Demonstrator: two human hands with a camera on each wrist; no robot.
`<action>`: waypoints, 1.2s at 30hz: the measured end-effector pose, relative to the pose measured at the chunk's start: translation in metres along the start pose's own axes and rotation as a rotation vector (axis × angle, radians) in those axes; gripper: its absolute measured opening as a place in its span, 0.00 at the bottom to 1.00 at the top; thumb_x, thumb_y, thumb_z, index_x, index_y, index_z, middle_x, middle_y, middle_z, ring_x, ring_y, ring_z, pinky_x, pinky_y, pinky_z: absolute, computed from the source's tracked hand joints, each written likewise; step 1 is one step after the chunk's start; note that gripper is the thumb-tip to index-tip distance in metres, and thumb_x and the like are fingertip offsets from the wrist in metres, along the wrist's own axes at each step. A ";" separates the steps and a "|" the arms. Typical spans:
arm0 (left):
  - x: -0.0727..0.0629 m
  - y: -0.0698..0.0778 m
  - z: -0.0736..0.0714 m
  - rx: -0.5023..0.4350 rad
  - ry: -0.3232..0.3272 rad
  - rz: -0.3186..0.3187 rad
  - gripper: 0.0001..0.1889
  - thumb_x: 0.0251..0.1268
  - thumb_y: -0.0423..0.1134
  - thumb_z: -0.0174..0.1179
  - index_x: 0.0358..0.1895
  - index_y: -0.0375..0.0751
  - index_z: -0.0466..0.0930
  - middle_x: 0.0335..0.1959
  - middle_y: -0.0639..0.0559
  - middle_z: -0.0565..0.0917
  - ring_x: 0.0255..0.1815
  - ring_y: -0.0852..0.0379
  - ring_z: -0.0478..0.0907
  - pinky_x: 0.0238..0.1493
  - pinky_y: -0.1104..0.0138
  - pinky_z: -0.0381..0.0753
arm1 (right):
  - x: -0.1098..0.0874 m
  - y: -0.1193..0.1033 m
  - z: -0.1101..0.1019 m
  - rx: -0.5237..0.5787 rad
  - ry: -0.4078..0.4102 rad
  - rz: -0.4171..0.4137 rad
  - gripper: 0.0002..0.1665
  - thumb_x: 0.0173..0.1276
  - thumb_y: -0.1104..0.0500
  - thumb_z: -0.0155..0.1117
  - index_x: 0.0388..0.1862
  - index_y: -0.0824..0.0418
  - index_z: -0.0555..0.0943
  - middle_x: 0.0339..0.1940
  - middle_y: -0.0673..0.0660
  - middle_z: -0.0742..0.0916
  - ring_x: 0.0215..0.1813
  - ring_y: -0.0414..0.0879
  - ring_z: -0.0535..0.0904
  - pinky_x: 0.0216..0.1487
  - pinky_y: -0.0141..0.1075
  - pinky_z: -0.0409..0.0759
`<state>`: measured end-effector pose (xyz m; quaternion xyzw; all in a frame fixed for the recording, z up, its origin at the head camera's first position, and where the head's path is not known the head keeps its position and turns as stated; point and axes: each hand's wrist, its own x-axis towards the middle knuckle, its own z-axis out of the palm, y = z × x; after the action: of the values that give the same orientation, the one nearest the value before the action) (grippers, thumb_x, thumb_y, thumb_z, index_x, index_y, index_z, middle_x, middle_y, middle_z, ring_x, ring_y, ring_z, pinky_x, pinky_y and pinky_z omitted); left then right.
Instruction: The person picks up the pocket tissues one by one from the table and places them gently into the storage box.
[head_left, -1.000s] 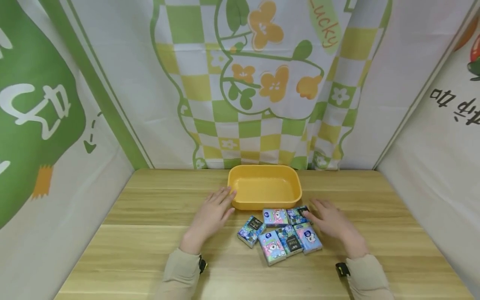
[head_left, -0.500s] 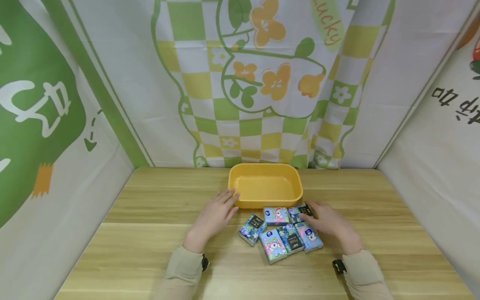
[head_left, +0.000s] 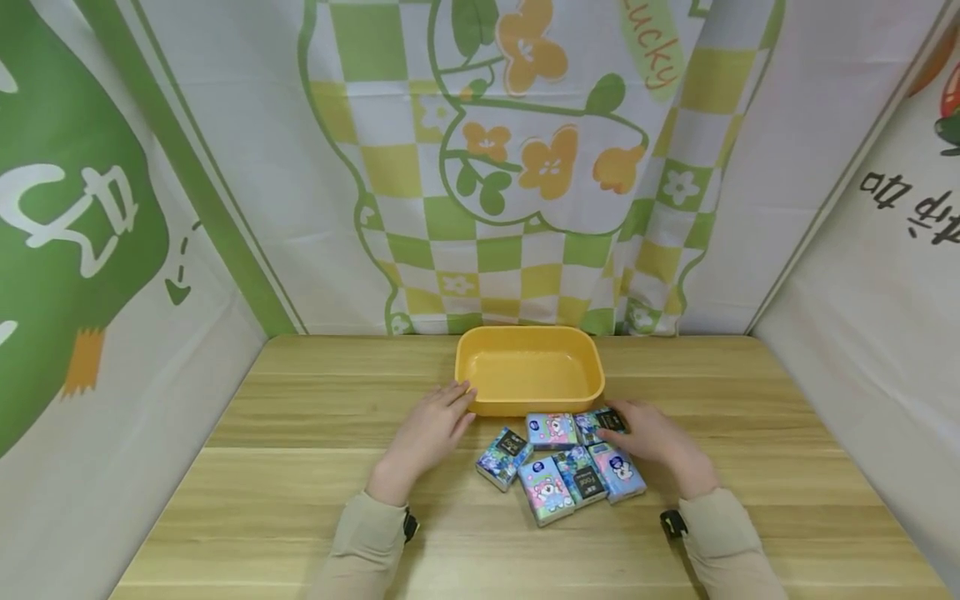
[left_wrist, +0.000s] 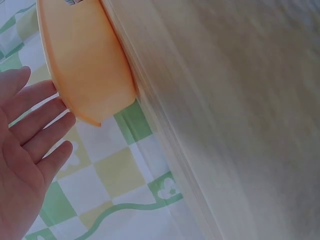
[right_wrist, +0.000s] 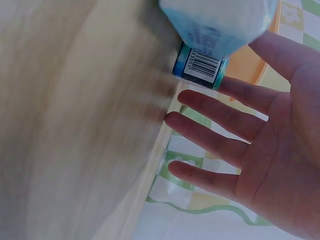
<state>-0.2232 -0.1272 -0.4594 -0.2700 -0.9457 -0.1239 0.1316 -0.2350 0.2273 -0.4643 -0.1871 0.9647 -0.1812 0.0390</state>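
Note:
A yellow plastic basin (head_left: 530, 407) stands at the back of the wooden table. My left hand (head_left: 427, 433) touches its left front corner with fairly straight fingers; in the left wrist view the fingertips meet the basin's rim (left_wrist: 75, 110). Several small tissue packs lie before the basin. With thumb and index finger my right hand (head_left: 656, 437) pinches the dark blue floral tissue pack (head_left: 592, 427) at the back right. The right wrist view shows the barcode end of that tissue pack (right_wrist: 201, 66) between thumb and index; the other fingers stretch out straight.
Beside the held pack lies a pink bear tissue pack (head_left: 551, 431). In front are another bear pack (head_left: 546, 492), a floral pack (head_left: 581, 477) and a light pink-blue pack (head_left: 617, 473). A floral pack (head_left: 504, 458) lies apart at left. A checked curtain (head_left: 498, 258) hangs behind.
My right hand has moved slightly left, its thumb and index finger coming around the back right tissue pack. The left hand has shifted slightly along the basin's corner. The packs have stayed put.

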 end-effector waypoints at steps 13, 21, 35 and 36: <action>-0.002 0.001 -0.001 0.004 -0.020 -0.022 0.21 0.72 0.43 0.51 0.63 0.38 0.73 0.66 0.43 0.72 0.68 0.47 0.68 0.72 0.54 0.63 | 0.007 0.001 -0.002 0.075 -0.053 0.019 0.40 0.63 0.44 0.65 0.63 0.71 0.70 0.58 0.70 0.79 0.59 0.65 0.75 0.61 0.58 0.73; -0.002 0.002 -0.002 -0.008 -0.007 -0.011 0.21 0.71 0.43 0.52 0.62 0.37 0.74 0.65 0.42 0.73 0.67 0.46 0.69 0.70 0.53 0.66 | 0.016 0.007 -0.001 0.177 -0.095 0.034 0.34 0.57 0.47 0.71 0.55 0.69 0.77 0.43 0.62 0.86 0.44 0.53 0.82 0.49 0.49 0.83; 0.000 0.000 0.001 -0.018 -0.002 -0.006 0.21 0.71 0.43 0.52 0.62 0.36 0.73 0.65 0.42 0.73 0.66 0.45 0.70 0.70 0.53 0.66 | 0.021 0.007 -0.004 0.210 -0.140 0.085 0.31 0.56 0.49 0.72 0.50 0.69 0.78 0.37 0.57 0.84 0.38 0.46 0.78 0.43 0.42 0.82; 0.000 0.000 0.001 -0.014 -0.001 -0.004 0.21 0.71 0.43 0.52 0.62 0.36 0.73 0.64 0.42 0.73 0.66 0.45 0.70 0.70 0.53 0.67 | 0.020 0.007 -0.003 0.208 -0.138 0.081 0.31 0.56 0.49 0.72 0.51 0.70 0.78 0.39 0.58 0.85 0.39 0.47 0.79 0.44 0.44 0.82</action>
<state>-0.2232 -0.1269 -0.4601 -0.2690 -0.9455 -0.1306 0.1291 -0.2571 0.2272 -0.4639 -0.1550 0.9424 -0.2654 0.1320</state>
